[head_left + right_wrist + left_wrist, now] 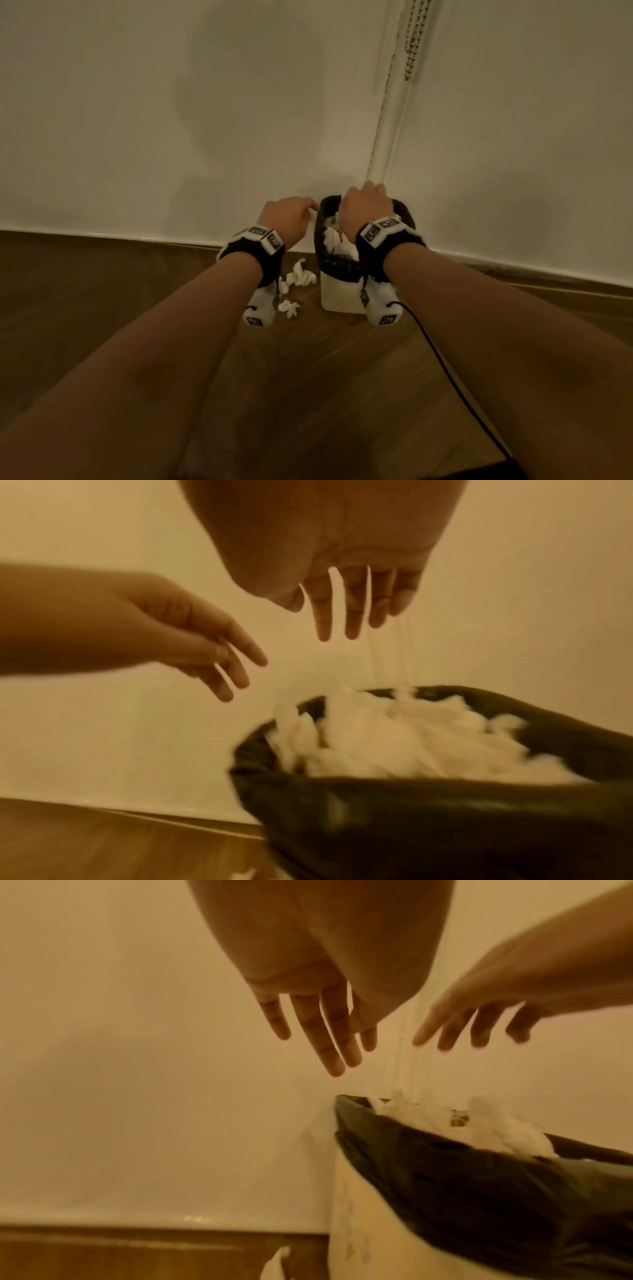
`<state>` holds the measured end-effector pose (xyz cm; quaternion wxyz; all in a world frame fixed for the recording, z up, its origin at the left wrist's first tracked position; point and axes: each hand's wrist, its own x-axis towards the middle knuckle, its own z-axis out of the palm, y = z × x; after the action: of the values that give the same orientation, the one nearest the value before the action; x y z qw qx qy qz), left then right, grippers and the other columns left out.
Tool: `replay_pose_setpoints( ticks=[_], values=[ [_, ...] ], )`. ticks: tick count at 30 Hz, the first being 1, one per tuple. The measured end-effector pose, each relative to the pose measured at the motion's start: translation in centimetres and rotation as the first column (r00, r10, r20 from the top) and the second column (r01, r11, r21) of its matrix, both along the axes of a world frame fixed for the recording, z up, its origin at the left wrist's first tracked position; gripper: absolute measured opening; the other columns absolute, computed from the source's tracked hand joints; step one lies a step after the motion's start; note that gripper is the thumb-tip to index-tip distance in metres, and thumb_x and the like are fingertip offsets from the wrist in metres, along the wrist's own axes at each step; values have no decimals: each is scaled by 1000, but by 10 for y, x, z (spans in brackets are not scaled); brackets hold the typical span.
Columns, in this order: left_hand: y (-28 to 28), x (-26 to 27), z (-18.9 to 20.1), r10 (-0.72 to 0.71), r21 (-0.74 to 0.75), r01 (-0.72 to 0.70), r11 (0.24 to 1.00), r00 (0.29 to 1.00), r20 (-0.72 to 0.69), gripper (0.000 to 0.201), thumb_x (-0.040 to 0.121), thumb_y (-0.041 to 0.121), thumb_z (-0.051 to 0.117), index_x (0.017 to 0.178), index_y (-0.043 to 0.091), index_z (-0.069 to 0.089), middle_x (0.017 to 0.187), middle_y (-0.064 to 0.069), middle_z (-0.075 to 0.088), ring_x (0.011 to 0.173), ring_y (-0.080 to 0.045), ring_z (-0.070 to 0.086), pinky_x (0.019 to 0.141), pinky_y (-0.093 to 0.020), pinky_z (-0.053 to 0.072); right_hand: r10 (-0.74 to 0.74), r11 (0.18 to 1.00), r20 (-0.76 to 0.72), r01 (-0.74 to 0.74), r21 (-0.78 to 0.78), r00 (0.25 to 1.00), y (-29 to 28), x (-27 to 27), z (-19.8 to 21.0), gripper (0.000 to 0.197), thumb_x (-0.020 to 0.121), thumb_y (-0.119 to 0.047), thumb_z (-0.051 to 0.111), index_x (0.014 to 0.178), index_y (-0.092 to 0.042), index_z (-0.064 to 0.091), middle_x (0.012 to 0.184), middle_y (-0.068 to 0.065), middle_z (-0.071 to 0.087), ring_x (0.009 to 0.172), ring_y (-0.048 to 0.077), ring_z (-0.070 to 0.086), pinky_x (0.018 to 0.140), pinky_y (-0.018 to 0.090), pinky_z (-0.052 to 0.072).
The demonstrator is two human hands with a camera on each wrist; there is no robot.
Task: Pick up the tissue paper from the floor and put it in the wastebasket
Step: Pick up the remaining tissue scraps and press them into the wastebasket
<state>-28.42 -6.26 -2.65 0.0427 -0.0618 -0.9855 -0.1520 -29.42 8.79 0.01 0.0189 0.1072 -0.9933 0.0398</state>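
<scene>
Both hands hang over the pale rectangular wastebasket (342,298) with its black plastic liner, which stands against the white wall at the far edge of the brown wood floor (137,308). The left hand (308,1010) hovers just left of the rim, fingers straight and spread, holding nothing. The right hand (356,596) sits directly above the opening, fingers loose and pointing down, also empty. A heap of crumpled white tissue (394,737) fills the liner nearly to the top (blurred in the right wrist view, so whether a piece is falling I cannot tell). More crumpled white tissue pieces (301,275) lie on the floor just left of the basket. To finish well, I judge each hand should drop to the floor wads, pinch them fully, and release only above the opening, since the basket looks full enough to spill.
</scene>
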Motion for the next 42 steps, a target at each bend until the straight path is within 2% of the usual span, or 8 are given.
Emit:
replay_pose_setpoints(
  ticks=[6, 13, 17, 22, 26, 31, 36, 42],
  values=[
    [-58, 47, -36, 215, -67, -208, 976, 967, 140, 35, 93, 16, 40, 124, 26, 54, 125, -4, 58, 114, -25, 55, 98, -42, 43, 281, 932, -1, -273, -236, 960, -73, 42, -12, 27, 97, -19, 36, 110, -7, 56, 107, 14, 63, 95, 30, 60, 70, 33, 44],
    [-81, 68, -112, 175, -248, -87, 965, 917, 359, 36, 92, 15, 42, 126, 22, 54, 128, -6, 48, 118, -27, 50, 96, -40, 43, 240, 970, 459, -227, -86, 855, -81, 55, -128, 35, 97, -20, 39, 129, -9, 48, 135, 17, 47, 126, 35, 43, 104, 42, 36],
    [-79, 63, -164, 173, -236, -87, 968, 912, 371, 48, 91, 20, 48, 138, 22, 37, 135, -9, 37, 122, -32, 43, 98, -44, 38, 177, 976, 609, -217, -8, 773, -78, 46, -185, 49, 97, -28, 43, 143, -18, 29, 148, 13, 24, 132, 40, 29, 108, 47, 31],
    [-69, 39, -216, 192, -197, -137, 971, 938, 290, 62, 94, 37, 43, 148, 28, 14, 155, -2, 14, 140, -30, 20, 112, -48, 22, 297, 947, 569, -315, -70, 767, -80, 30, -221, 65, 92, -24, 49, 149, -27, 16, 155, 4, 6, 139, 41, 13, 115, 51, 20],
    [-70, 18, -234, 161, -157, -107, 982, 907, 388, 63, 95, 31, 42, 148, 34, 8, 157, 9, 0, 144, -30, 9, 114, -51, 17, 374, 911, 601, -401, -95, 706, -86, 24, -238, 58, 97, -24, 39, 149, -27, 14, 158, -2, -4, 144, 35, 4, 116, 52, 15],
    [-71, 20, -241, 138, -160, -75, 984, 892, 430, 47, 92, 23, 50, 138, 22, 37, 145, -4, 23, 123, -32, 36, 100, -44, 41, 358, 910, 606, -411, -55, 711, -85, 32, -245, 47, 97, -20, 38, 144, -17, 31, 149, 7, 24, 134, 33, 26, 108, 42, 32],
    [-73, 37, -244, 193, -199, -120, 973, 893, 406, 37, 92, 9, 50, 128, 7, 41, 133, -14, 32, 119, -31, 38, 97, -40, 43, 327, 899, 589, -435, 46, 739, -81, 44, -248, 31, 98, -11, 37, 125, -6, 54, 131, 13, 40, 127, 32, 34, 102, 38, 38],
    [-67, 63, -240, 261, -220, -182, 958, 872, 414, 30, 96, 10, 40, 126, 5, 40, 132, -18, 34, 115, -35, 43, 90, -40, 40, 283, 895, 619, -435, 104, 732, -75, 48, -233, 30, 97, -8, 42, 122, 2, 56, 130, 19, 50, 119, 32, 51, 96, 35, 41]
  ],
)
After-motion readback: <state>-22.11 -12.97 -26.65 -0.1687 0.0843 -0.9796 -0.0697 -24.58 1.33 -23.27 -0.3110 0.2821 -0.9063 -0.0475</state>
